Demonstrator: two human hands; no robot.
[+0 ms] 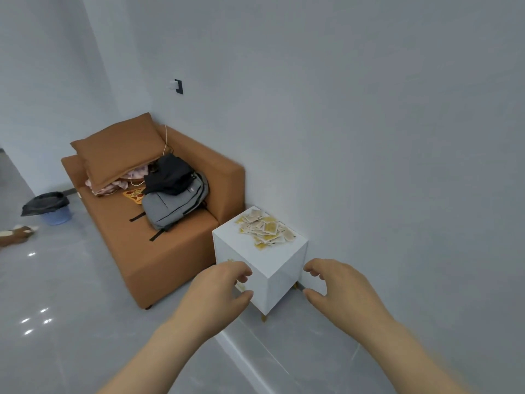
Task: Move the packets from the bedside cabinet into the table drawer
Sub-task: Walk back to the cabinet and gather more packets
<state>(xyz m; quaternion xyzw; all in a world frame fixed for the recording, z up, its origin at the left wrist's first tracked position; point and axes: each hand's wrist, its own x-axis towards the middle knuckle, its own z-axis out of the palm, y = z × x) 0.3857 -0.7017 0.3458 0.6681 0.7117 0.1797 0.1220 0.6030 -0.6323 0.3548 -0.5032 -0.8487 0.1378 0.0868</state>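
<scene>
A white bedside cabinet (241, 245) on short gold legs stands against the wall at centre right. Several small yellow and beige packets (265, 230) lie in a loose pile on the far part of its top. My left hand (218, 291) is stretched out in front of the cabinet's left face, fingers curled and apart, holding nothing. My right hand (338, 288) reaches out beside the cabinet's right side, near the wall, fingers also apart and empty. Neither hand touches the packets. The table drawer is not in view.
A brown sofa (159, 245) stands left of the cabinet, carrying a cushion (119, 149), a grey backpack (173, 203) and clothes. A blue bin with a black bag (49, 207) sits on the grey floor at far left. The wall runs along the right.
</scene>
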